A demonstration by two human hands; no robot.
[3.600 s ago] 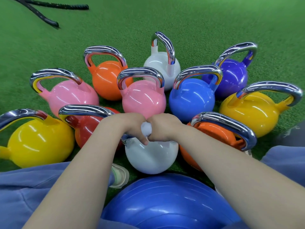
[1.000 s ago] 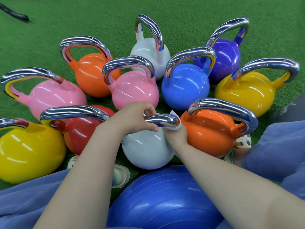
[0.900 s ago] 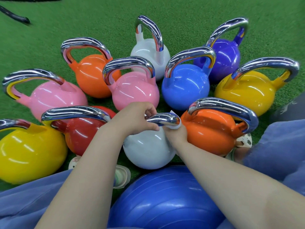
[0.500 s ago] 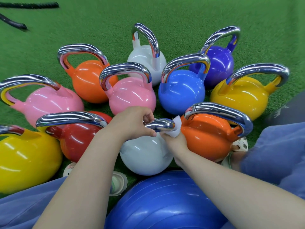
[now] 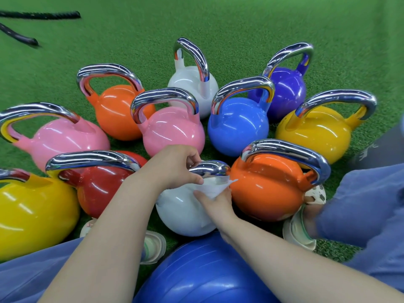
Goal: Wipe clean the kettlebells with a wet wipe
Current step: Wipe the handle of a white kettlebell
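At centre foreground, the near white kettlebell (image 5: 181, 211) stands on the green turf (image 5: 240, 22), just ahead of the blue exercise ball (image 5: 203, 272). My left hand (image 5: 175, 167) grasps its chrome handle (image 5: 209, 168), fingers curled over the bar. My right hand (image 5: 216, 204) presses the wet wipe (image 5: 213, 186) against the bell's upper right shoulder, just under the handle; the thumb lies along the wipe's lower edge, and I cannot tell how the other fingers lie behind it. One corner of the wipe points toward the near orange kettlebell (image 5: 266, 193), which stands just beside the white one on the right. On the left, the red kettlebell (image 5: 98, 189) is partly hidden by my left forearm, with a yellow kettlebell (image 5: 32, 215) beside it. Behind stand a pink kettlebell (image 5: 172, 132), a blue kettlebell (image 5: 238, 125) and, farther back, a second white kettlebell (image 5: 190, 84). Black battle ropes (image 5: 43, 15) lie at upper left, well apart from the cluster.
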